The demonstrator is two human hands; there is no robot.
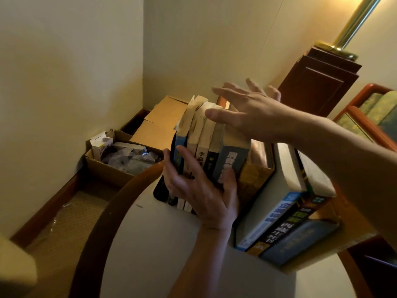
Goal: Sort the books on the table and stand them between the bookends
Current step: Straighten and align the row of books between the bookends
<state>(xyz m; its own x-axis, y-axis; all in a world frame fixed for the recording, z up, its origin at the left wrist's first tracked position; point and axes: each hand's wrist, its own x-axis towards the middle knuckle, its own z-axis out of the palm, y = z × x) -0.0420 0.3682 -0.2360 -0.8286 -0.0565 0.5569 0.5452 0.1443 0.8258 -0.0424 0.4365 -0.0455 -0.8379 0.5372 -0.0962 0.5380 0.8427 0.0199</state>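
You are pressing your left hand (199,190) against the spines of a row of upright paperback books with yellowed page edges (206,134). Its fingers are spreading across the blue and cream spines and its thumb is resting on a grey-blue spine, so nothing is being clasped. The row is standing on the round white table with a brown wooden rim (163,233), hard against a black metal bookend (160,191) on its left. Your right hand (249,112) is reaching over the tops of the books with straight, splayed fingers, holding nothing, its thumb lying on the page edges. To the right, a group of thicker books with blue, yellow and dark spines (287,211) is leaning outward. On the floor beyond the table, an open brown cardboard box of crumpled packaging (107,168) is sitting by the wall.
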